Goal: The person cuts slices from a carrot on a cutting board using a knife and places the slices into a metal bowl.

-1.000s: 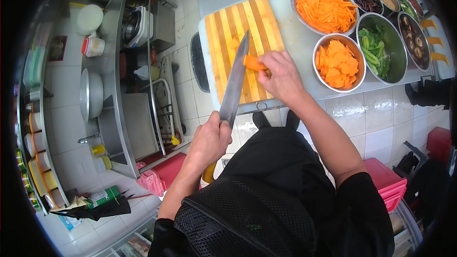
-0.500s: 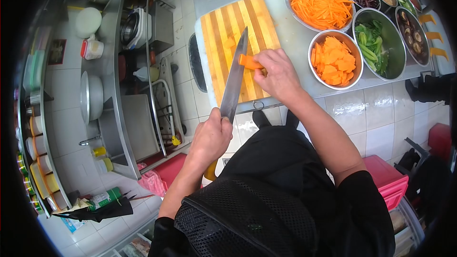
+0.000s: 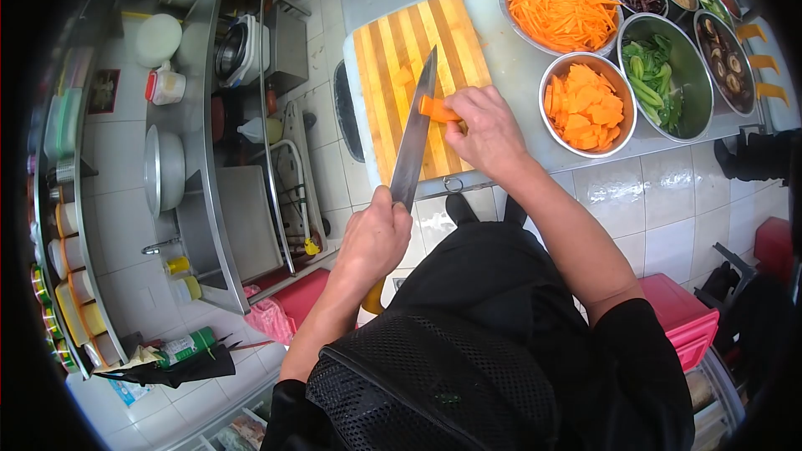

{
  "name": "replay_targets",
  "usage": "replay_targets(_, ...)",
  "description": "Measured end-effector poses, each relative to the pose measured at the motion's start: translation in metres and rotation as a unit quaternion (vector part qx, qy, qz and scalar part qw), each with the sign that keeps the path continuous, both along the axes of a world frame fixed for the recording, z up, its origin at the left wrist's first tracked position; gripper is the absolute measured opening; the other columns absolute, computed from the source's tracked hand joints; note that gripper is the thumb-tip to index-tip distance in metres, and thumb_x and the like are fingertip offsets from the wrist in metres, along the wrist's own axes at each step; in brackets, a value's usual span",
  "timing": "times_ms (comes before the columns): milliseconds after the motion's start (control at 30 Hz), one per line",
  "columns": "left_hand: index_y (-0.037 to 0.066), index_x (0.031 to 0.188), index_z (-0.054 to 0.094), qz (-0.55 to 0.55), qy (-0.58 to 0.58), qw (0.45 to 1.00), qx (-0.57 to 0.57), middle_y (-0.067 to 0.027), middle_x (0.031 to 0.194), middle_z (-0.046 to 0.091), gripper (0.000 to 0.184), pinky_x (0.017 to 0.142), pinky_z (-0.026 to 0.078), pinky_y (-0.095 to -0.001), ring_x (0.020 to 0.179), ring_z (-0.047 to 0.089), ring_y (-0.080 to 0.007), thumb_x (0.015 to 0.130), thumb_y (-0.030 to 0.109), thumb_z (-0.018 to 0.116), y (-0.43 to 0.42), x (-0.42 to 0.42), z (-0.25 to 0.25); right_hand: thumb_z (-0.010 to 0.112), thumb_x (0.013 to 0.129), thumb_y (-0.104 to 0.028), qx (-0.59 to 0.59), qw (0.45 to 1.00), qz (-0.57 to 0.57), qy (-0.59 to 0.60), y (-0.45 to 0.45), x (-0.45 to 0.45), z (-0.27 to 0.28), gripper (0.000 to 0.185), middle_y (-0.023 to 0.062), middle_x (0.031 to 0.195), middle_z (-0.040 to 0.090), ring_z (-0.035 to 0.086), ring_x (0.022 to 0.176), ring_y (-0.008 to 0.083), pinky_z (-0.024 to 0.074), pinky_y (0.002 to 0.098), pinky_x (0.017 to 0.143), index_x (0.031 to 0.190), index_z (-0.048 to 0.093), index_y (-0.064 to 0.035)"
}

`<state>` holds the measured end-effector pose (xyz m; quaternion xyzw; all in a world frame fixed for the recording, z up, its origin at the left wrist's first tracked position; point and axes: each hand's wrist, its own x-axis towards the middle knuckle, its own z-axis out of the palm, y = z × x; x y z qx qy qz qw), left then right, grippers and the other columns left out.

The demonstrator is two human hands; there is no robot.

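My left hand [image 3: 376, 238] is closed round the handle of a large kitchen knife [image 3: 411, 146], whose long blade slants up and away across the striped wooden cutting board [image 3: 380, 58]. With its fingers bent, my right hand [image 3: 486, 127] grips a piece of carrot [image 3: 436, 109] on the board. The carrot's cut end is right by the blade; whether they touch, I cannot tell. A small orange slice [image 3: 404, 75] lies on the board, left of the blade. The knife's handle is mostly hidden in my fist.
Right of the board stand metal bowls of carrot shreds [image 3: 561, 10], carrot slices [image 3: 585, 108], green vegetables [image 3: 652, 75] and mushrooms [image 3: 723, 54]. More bowls sit behind them. A metal sink unit [image 3: 242, 217] is at the left, and a red bin [image 3: 681, 317] at the lower right.
Almost nothing differs. The view has shifted very slightly, and both hands keep their hold on the knife and the carrot.
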<state>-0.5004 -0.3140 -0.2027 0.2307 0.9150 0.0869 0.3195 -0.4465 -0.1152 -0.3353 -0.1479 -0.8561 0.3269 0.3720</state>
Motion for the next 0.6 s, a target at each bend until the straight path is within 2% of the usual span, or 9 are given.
replay_targets(33,-0.004,0.098,0.051,-0.010,0.016,1.000,0.003,-0.0185,0.073,0.069,0.029,0.066,0.056,-0.0454,0.060,0.070,-0.0326,0.104,0.023,0.047,-0.002,0.000,-0.004,0.071,0.075,0.002,-0.001,1.000,0.001,-0.001,0.000,0.000,0.001,0.027,0.0081,0.099,0.069,0.061,0.095,0.0310,0.0529,0.0396,0.089,0.100,0.072,-0.0069)
replay_targets(133,-0.004,0.098,0.051,-0.006,0.017,1.000,0.000,-0.0183,0.073,0.069,0.028,0.066,0.056,-0.0461,0.061,0.070,-0.0328,0.104,0.023,0.046,-0.002,0.000,-0.009,0.070,0.074,0.002,0.001,1.000,0.001,-0.004,0.000,0.000,0.000,0.027,0.0080,0.099,0.069,0.061,0.095,0.0310,0.0529,0.0398,0.089,0.100,0.071,-0.0071)
replay_targets(333,-0.004,0.101,0.052,-0.038,0.048,0.998,-0.009,-0.0234,0.074,0.070,0.028,0.078,0.055,-0.0534,0.074,0.071,-0.0445,0.105,0.024,0.047,0.004,0.005,-0.006,0.074,0.072,0.003,-0.003,1.000,0.010,-0.010,0.001,0.001,0.000,0.030,0.0095,0.102,0.069,0.062,0.097,0.0323,0.0524,0.0404,0.090,0.101,0.070,-0.0042)
replay_targets(433,-0.006,0.101,0.049,-0.035,0.022,0.999,-0.009,-0.0368,0.082,0.067,0.025,0.087,0.049,-0.0634,0.087,0.066,-0.0569,0.104,0.019,0.049,0.011,0.007,-0.001,0.071,0.074,0.002,0.000,1.000,0.007,-0.002,0.001,0.000,0.000,0.027,0.0085,0.100,0.069,0.061,0.096,0.0316,0.0524,0.0404,0.089,0.100,0.071,-0.0065)
replay_targets(600,-0.004,0.103,0.051,-0.035,0.041,0.998,-0.020,-0.0361,0.083,0.067,0.027,0.087,0.048,-0.0631,0.089,0.065,-0.0575,0.104,0.022,0.048,0.014,0.011,0.002,0.069,0.074,0.002,0.001,1.000,0.006,0.004,0.001,-0.001,-0.003,0.027,0.0079,0.098,0.069,0.060,0.095,0.0313,0.0524,0.0407,0.088,0.099,0.071,-0.0078)
